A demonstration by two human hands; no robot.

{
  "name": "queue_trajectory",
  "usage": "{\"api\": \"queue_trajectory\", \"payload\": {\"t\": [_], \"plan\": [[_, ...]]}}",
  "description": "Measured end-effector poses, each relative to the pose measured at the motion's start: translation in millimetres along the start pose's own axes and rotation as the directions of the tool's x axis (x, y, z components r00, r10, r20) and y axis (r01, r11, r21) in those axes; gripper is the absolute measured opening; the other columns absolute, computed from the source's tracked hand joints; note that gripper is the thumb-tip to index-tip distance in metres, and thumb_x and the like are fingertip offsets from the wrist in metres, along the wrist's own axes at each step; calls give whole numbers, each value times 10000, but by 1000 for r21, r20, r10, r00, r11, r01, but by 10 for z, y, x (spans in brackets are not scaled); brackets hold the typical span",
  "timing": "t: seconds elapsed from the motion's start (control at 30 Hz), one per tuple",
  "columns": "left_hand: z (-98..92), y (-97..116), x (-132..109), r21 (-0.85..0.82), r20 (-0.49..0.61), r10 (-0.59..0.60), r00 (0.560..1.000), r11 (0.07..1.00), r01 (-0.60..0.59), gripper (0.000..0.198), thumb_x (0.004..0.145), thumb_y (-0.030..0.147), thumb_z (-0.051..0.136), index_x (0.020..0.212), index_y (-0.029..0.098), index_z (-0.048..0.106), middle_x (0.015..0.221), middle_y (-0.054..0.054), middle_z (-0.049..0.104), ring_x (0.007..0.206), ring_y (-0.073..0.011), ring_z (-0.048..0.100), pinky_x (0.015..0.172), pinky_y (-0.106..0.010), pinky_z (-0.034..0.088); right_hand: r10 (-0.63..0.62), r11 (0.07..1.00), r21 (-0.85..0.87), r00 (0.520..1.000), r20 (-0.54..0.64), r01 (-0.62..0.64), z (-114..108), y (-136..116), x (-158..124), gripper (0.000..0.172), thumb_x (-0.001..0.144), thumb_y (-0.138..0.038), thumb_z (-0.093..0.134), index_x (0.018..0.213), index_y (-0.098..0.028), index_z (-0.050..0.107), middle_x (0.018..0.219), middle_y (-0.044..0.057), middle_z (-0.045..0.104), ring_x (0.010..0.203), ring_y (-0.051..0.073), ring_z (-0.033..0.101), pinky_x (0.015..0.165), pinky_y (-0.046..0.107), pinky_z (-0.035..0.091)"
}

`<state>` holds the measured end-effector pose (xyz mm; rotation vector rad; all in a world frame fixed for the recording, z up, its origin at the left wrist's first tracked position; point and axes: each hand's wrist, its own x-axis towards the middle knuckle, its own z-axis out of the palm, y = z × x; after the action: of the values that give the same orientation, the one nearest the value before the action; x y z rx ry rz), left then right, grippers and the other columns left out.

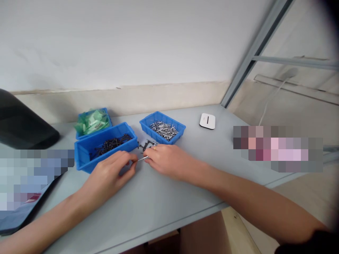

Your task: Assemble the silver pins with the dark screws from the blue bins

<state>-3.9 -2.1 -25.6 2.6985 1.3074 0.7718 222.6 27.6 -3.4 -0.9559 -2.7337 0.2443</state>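
A thin silver pin point(143, 158), too small to name surely, spans the gap between my hands. At its left end, the fingertips of my left hand point(112, 168) are pinched together. The fingers of my right hand point(167, 159) close on its other end. Just beyond the fingertips, several small black screw-like pieces point(144, 145) lie loose on the table. To the left, a blue bin point(82, 155) holds many black screws point(113, 144). Another blue bin point(173, 141), behind my right hand, contains many silver pins point(164, 129).
Behind the black screws, a further blue bin point(106, 114) holds a green plastic bag point(93, 121). A white square device point(207, 121) rests on the grey table point(143, 208) to the right. A dark object point(23, 123) stands at the left, and a metal frame post point(246, 60) rises at the right.
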Motion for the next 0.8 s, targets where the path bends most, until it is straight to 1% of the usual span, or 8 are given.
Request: {"api": "queue_trajectory", "payload": {"t": [0.13,0.23,0.3,0.43,0.5,0.63,0.7,0.8], "plan": [[-15,3,-2,-46,2,-35,999,998,35,123,967,291,504,1008,226,600,872,-8,668,755,-169,646,675,-271,516,1,998,-66,1000,3,-1,-2,31,-14,190,1012,-215,410,920,-162,568,878,36,667,817,187,645,592,285,351],[-17,3,5,-92,31,-51,998,994,53,140,969,290,497,1009,225,615,874,-9,668,762,-170,651,672,-267,525,-28,998,-64,1000,-11,27,10,38,-15,179,1005,-204,420,910,-168,567,846,25,660,779,165,630,575,279,324],[-2,-3,6,-98,56,-36,998,994,41,163,977,280,477,1005,219,625,873,-14,663,765,-170,650,675,-270,526,-45,998,-53,999,5,45,27,29,-11,182,1001,-196,422,903,-170,574,831,23,660,758,152,620,575,275,320],[40,7,-7,-62,134,7,991,998,1,214,993,285,450,1019,212,649,921,-34,666,832,-193,659,727,-306,533,-38,999,-30,999,38,39,63,5,-3,170,988,-206,449,899,-168,588,864,32,675,797,160,634,583,271,331],[51,33,-17,-65,172,43,984,997,-32,221,996,308,461,1046,212,654,976,-46,673,882,-204,665,767,-320,539,-30,999,-29,998,48,31,68,6,-7,144,974,-178,457,920,-163,590,885,38,679,804,165,641,572,274,328],[71,56,-30,9,173,116,978,993,-119,276,974,374,514,1126,193,655,1052,-82,675,932,-245,667,800,-359,549,-21,999,-37,998,58,23,55,31,-28,137,957,-151,456,930,-157,590,881,41,679,767,166,637,541,286,300],[89,27,-35,60,175,112,978,990,-125,291,985,377,485,1117,189,664,1046,-93,673,924,-252,665,793,-368,551,-27,999,-43,998,53,29,48,40,-38,135,951,-154,455,923,-159,587,882,39,677,760,165,633,534,289,286],[113,-44,-38,73,213,69,975,994,-86,307,1011,369,425,1056,195,674,1015,-87,664,904,-238,652,795,-364,548,-26,998,-49,997,73,30,37,37,-44,147,955,-159,442,915,-160,583,880,39,673,760,165,631,536,289,284]]}}
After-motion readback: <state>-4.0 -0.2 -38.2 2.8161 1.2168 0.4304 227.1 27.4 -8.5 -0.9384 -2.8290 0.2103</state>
